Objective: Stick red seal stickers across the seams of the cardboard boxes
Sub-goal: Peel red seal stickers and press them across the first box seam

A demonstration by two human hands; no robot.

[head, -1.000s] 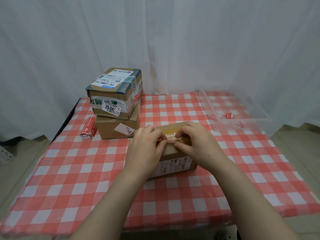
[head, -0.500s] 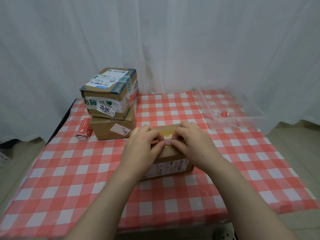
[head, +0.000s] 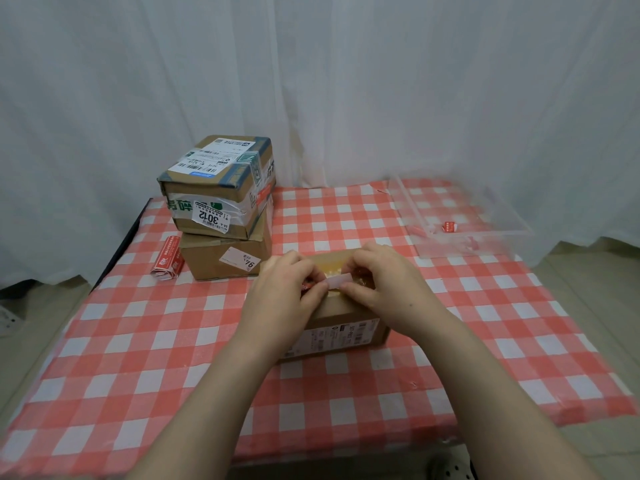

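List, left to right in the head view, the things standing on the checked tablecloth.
Roll of red seal stickers → two stacked cardboard boxes → near cardboard box → clear plastic tray.

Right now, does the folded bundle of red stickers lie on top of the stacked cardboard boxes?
No, the red sticker bundle lies on the checked tablecloth beside the lower box.

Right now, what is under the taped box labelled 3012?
A plain brown box with a white label lies under the taped box. The lower box's top is covered, so any seam or sticker there cannot be seen.
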